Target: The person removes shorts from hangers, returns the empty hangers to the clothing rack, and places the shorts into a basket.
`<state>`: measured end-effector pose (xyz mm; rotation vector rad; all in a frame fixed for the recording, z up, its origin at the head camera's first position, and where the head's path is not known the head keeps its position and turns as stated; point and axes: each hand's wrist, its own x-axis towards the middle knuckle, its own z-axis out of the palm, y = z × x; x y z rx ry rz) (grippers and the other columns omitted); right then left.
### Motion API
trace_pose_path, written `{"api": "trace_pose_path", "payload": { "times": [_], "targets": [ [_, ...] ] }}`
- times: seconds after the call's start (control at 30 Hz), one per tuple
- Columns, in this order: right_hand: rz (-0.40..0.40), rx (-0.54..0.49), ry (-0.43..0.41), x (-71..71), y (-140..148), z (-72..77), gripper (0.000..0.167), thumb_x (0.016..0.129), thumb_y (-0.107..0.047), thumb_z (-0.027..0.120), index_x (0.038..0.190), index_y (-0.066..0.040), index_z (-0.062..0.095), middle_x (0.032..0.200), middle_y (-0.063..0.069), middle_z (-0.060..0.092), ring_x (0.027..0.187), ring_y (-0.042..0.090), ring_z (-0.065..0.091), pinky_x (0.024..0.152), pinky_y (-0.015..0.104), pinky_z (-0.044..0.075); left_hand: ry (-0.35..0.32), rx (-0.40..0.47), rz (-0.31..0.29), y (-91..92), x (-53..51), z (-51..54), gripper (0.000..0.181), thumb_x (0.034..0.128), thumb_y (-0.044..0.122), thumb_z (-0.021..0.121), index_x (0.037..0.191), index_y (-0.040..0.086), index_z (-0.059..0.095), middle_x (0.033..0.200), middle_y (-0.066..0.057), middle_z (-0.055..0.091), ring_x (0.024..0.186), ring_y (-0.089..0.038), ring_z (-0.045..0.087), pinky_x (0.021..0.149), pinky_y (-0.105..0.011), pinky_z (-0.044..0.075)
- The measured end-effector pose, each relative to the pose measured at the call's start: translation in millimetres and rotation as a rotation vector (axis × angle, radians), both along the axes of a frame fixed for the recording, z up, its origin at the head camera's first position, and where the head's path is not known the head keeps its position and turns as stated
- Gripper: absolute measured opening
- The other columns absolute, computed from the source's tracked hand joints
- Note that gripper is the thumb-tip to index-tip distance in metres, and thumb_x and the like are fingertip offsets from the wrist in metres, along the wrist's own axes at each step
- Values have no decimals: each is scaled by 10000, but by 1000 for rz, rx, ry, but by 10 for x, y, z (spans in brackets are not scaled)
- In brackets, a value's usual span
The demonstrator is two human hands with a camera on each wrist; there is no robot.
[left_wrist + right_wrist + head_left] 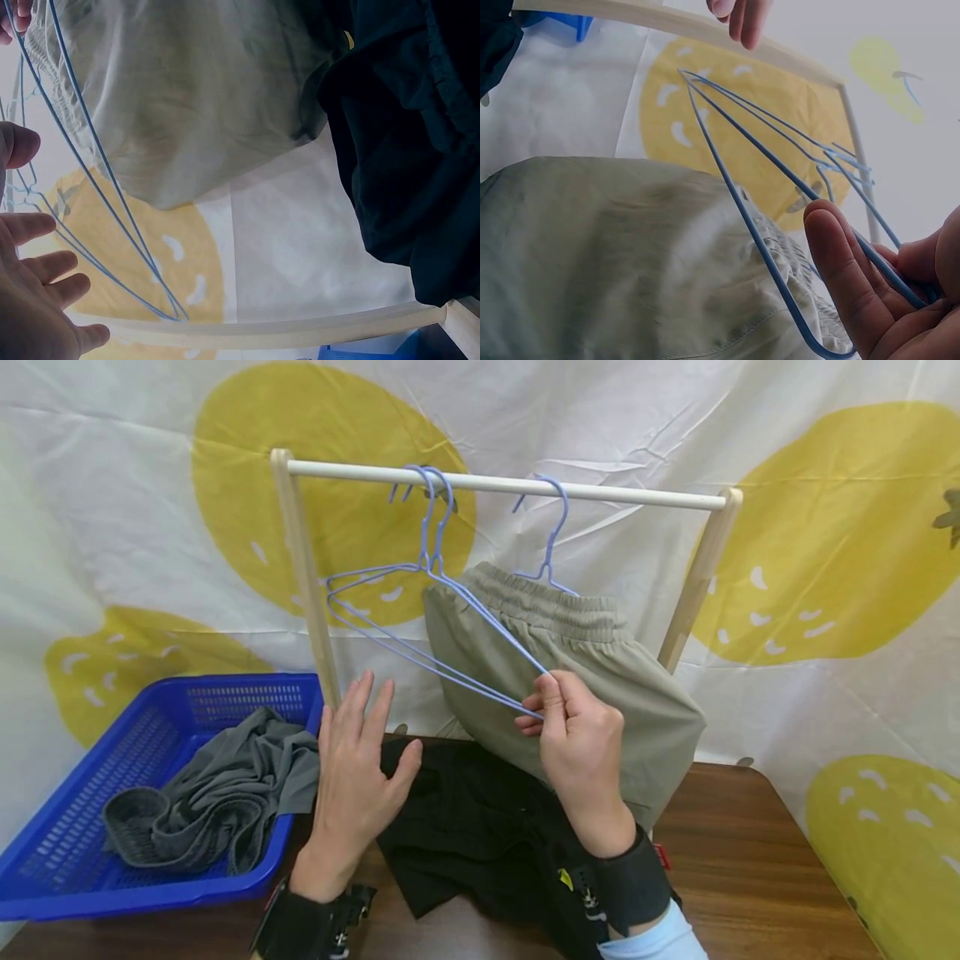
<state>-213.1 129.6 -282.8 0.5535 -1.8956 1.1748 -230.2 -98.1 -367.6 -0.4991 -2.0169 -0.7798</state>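
Note:
Two blue wire hangers hook over the white rod of a rack, close together. The right hand pinches their right corners between thumb and fingers; the right wrist view shows this hand around the wires. With fingers spread and straight, the left hand is below the hangers' left ends, holding nothing. In the left wrist view this hand is beside the wires. Khaki elastic-waist shorts hang from another blue hanger behind the right hand.
A blue basket at the left holds a dark grey garment. Black clothing lies on the brown wooden table under the hands. The rack has a white rod and wooden side posts.

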Motion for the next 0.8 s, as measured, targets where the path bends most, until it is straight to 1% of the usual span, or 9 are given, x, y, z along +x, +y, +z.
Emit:
{"api": "trace_pose_path", "payload": {
  "times": [0.33, 0.43, 0.67, 0.8],
  "targets": [
    [8, -12, -9, -2, -15, -57, 212, 1059, -45, 559, 920, 48, 690, 754, 141, 729, 582, 219, 725, 568, 216, 579, -7, 0, -1, -3, 0, 3, 663, 951, 287, 621, 1531, 7, 465, 1622, -235, 363, 1476, -461, 348, 1129, -781, 167],
    [15, -15, -16, 2, -12, -85, 218, 1054, -40, 567, 898, 45, 692, 744, 137, 724, 569, 213, 718, 563, 220, 580, -11, 2, -2, -3, 2, 4, 662, 951, 288, 622, 1528, 3, 467, 1620, -237, 364, 1475, -461, 349, 1125, -784, 170],
    [4, 20, -36, 43, 44, -179, 245, 1043, -57, 594, 846, 21, 718, 656, 115, 715, 499, 203, 687, 513, 211, 554, -12, 3, -4, 2, 2, 3, 654, 946, 282, 628, 1511, -14, 483, 1613, -243, 372, 1467, -467, 358, 1120, -788, 174],
    [3, 6, -67, 53, 102, -255, 249, 1042, -69, 601, 847, 21, 727, 652, 127, 715, 495, 196, 685, 508, 208, 553, -9, 2, -5, 7, 3, 1, 657, 945, 278, 631, 1518, -5, 478, 1611, -244, 374, 1464, -468, 361, 1120, -788, 174]
  ]
}}
